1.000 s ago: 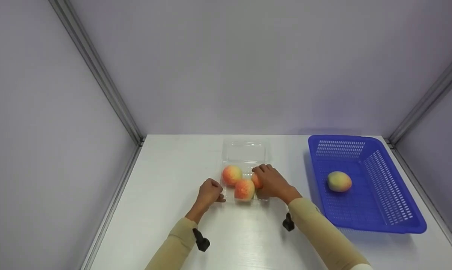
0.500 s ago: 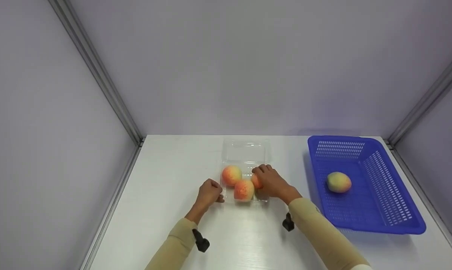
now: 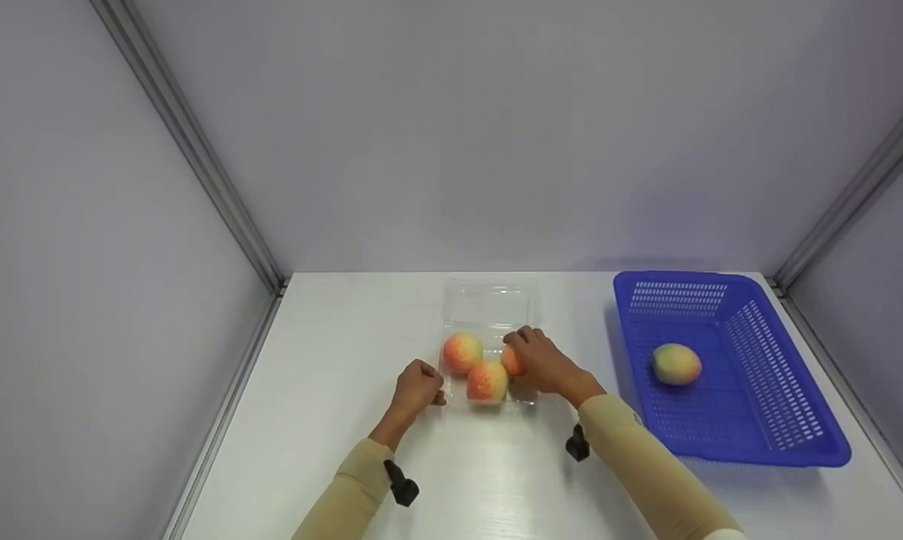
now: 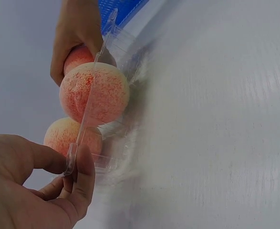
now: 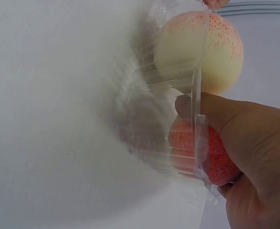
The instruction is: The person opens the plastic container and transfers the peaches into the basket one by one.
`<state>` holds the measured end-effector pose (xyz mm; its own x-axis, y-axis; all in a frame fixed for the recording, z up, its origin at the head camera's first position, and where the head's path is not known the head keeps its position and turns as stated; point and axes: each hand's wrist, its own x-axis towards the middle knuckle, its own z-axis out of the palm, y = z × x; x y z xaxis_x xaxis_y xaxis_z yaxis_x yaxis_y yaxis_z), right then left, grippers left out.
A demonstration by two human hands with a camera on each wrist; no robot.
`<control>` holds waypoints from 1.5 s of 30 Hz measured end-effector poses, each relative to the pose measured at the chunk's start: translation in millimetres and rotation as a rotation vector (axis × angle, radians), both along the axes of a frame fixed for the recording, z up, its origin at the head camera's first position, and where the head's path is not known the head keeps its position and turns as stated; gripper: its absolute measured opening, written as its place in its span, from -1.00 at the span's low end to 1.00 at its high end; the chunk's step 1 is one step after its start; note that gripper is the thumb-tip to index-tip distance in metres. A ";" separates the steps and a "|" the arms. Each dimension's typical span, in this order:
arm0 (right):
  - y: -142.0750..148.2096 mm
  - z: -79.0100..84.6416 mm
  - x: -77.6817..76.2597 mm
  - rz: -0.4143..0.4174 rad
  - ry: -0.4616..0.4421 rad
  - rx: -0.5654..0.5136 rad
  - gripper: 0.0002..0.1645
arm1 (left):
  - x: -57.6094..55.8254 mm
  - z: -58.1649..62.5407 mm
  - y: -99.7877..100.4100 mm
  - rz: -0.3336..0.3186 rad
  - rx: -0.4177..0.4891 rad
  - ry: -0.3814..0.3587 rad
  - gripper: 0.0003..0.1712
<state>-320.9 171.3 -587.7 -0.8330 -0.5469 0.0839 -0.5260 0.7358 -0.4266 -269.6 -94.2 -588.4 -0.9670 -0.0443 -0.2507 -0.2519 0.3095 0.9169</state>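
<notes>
A clear plastic clamshell container [image 3: 455, 394] lies on the white table with its lid [image 3: 489, 306] folded back behind it. In the left wrist view, my left hand [image 4: 39, 183] pinches the corner of the container's rim between thumb and fingers. My right hand [image 3: 545, 364] reaches inside from the right and grips a reddish peach [image 5: 221, 157], mostly covered by the fingers in the head view. Two more yellow-and-red peaches sit in the container: one at the back left [image 3: 463, 354], the other toward the front middle [image 3: 487, 382].
To the right stands a blue perforated basket [image 3: 729, 446] with one yellow-green and pink peach [image 3: 676, 364] in it. Grey walls [image 3: 451, 150] with metal corner rails [image 3: 196, 154] enclose the white table [image 3: 331, 322] at the back and sides.
</notes>
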 end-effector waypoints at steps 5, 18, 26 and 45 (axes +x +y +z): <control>1.8 -0.2 -0.5 0.011 0.026 -0.010 -0.27 | 1.2 0.4 0.0 0.005 0.003 -0.004 -0.94; 2.8 5.3 0.8 0.031 0.062 -0.024 -0.26 | 0.2 -0.8 0.1 0.005 0.024 -0.017 -0.93; 1.7 8.6 0.7 0.036 0.091 -0.014 -0.24 | -0.2 -2.0 -1.4 0.004 0.009 -0.008 -0.92; 2.4 22.5 2.3 0.026 0.114 0.034 -0.20 | -0.5 -3.0 -0.7 -0.003 0.021 -0.002 -0.92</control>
<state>-318.6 173.7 -565.1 -0.8046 -0.5723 0.1586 -0.5889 0.7341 -0.3381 -270.1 -94.9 -591.4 -0.9666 -0.0363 -0.2537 -0.2531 0.2912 0.9226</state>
